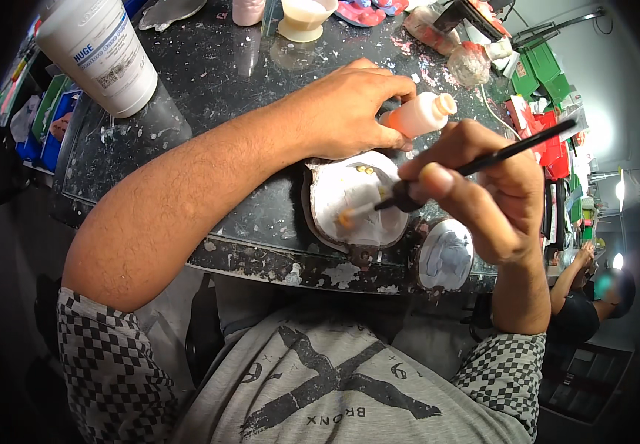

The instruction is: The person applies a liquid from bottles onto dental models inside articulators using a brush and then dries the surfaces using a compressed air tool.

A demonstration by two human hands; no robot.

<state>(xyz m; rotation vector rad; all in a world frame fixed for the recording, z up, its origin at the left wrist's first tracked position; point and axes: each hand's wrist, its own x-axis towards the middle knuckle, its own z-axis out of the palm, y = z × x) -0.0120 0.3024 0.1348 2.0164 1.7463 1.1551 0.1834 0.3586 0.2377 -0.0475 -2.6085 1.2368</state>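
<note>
My left hand [357, 107] is closed around a small translucent bottle [425, 115] with orange liquid in it; the bottle lies tilted, its neck pointing right. A black-handled brush [516, 149] is pinched in my right hand [494, 200], which is slightly blurred. The brush's orange-tinged tip is over the lower left of a white plaster mould [338, 185] set in a dark round rim; whether it touches cannot be made out. Small gold-coloured pieces [365, 169] show near the mould's top. Beneath my right hand lies a second plaster mould [446, 260], smaller and greyish, at the table's front edge.
A large white tub [101, 55] stands at the back left of the stained black table [223, 96]. Toward the back are a cream cup [307, 16], pink and blue material [368, 10] and a cloudy glass jar [470, 64]. Another person [594, 303] sits at far right.
</note>
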